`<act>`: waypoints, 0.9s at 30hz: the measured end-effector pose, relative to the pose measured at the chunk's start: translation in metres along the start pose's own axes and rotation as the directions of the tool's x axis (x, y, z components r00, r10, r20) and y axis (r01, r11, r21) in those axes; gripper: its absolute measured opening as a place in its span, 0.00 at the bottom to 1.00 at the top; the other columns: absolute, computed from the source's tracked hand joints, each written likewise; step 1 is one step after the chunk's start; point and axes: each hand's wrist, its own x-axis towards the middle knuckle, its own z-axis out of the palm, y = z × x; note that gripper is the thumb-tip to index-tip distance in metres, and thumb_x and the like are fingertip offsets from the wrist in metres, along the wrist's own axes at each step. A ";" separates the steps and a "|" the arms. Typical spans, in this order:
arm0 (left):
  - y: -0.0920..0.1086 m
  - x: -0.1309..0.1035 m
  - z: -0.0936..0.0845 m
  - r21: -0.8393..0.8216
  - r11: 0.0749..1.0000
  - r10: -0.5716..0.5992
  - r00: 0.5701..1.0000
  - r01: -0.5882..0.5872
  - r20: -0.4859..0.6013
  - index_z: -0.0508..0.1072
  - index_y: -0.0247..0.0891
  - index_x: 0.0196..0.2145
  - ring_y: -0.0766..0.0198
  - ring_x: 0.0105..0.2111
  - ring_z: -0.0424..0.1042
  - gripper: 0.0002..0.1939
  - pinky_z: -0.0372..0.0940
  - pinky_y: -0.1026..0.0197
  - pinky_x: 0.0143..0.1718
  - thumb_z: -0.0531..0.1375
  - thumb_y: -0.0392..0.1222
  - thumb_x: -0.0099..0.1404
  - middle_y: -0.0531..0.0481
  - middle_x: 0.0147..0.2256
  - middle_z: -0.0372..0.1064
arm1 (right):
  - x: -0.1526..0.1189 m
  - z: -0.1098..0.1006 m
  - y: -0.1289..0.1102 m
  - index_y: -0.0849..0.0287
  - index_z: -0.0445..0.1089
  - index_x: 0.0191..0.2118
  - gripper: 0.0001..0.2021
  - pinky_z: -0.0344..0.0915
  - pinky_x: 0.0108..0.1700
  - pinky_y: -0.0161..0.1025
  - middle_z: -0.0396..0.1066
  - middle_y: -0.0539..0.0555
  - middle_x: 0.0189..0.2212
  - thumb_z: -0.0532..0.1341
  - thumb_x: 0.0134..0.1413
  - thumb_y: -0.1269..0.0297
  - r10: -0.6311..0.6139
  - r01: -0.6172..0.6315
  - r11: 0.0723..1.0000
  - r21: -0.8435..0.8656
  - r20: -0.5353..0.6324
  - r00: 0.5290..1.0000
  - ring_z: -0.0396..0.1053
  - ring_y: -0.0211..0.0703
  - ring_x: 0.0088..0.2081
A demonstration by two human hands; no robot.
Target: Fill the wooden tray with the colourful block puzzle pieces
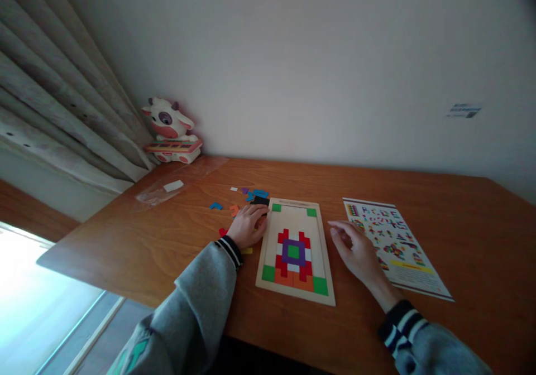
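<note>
A wooden puzzle board (273,241) lies on the table in front of me. On it sits a red, white and purple block pattern around a green centre square (293,251), with orange blocks (293,278) below and green squares in the corners. My left hand (249,225) rests at the board's left edge among loose coloured pieces, its fingers loosely bent and apart from the thumb; I see nothing held. My right hand (355,252) hovers right of the board, beside the printed sheet (404,246), with thumb and forefinger parted and nothing between them.
Blue pieces (216,206), an orange piece (234,210) and a black piece (259,201) lie around my left hand. A clear plastic bag (184,182) is farther left. A toy cow with a keyboard (171,132) stands against the wall by the curtain (62,85).
</note>
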 end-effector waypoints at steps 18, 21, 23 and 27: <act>-0.012 -0.009 0.009 0.040 0.998 -0.041 0.999 0.040 0.022 0.72 0.40 0.52 0.53 0.52 0.70 0.14 0.66 0.47 0.55 0.56 0.39 0.69 0.42 0.52 0.71 | 0.007 0.022 0.003 0.58 0.71 0.46 0.17 0.67 0.35 0.42 0.71 0.56 0.35 0.54 0.64 0.52 0.166 -0.167 0.985 0.028 0.042 0.985 0.67 0.43 0.31; -0.009 -0.009 0.005 0.078 0.996 -0.034 0.999 0.034 -0.001 0.72 0.40 0.51 0.54 0.51 0.71 0.14 0.67 0.48 0.54 0.55 0.39 0.70 0.42 0.51 0.71 | 0.007 0.022 0.004 0.58 0.71 0.47 0.16 0.67 0.35 0.42 0.71 0.55 0.36 0.54 0.64 0.52 0.165 -0.167 0.985 0.041 0.042 0.985 0.68 0.44 0.32; -0.012 -0.011 -0.001 0.111 0.994 -0.005 1.000 0.007 -0.018 0.72 0.40 0.51 0.55 0.50 0.71 0.14 0.67 0.49 0.53 0.55 0.39 0.70 0.43 0.51 0.72 | 0.007 0.022 0.005 0.57 0.71 0.47 0.16 0.68 0.36 0.42 0.72 0.55 0.36 0.55 0.64 0.52 0.167 -0.168 0.985 0.038 0.031 0.985 0.69 0.44 0.33; -0.037 -0.017 -0.020 0.214 0.977 -0.001 1.000 0.005 -0.018 0.72 0.42 0.53 0.56 0.48 0.73 0.15 0.68 0.50 0.52 0.54 0.39 0.70 0.45 0.50 0.74 | 0.006 0.020 0.006 0.56 0.72 0.46 0.16 0.68 0.36 0.42 0.73 0.55 0.38 0.55 0.63 0.51 0.167 -0.168 0.985 0.029 0.020 0.986 0.70 0.45 0.35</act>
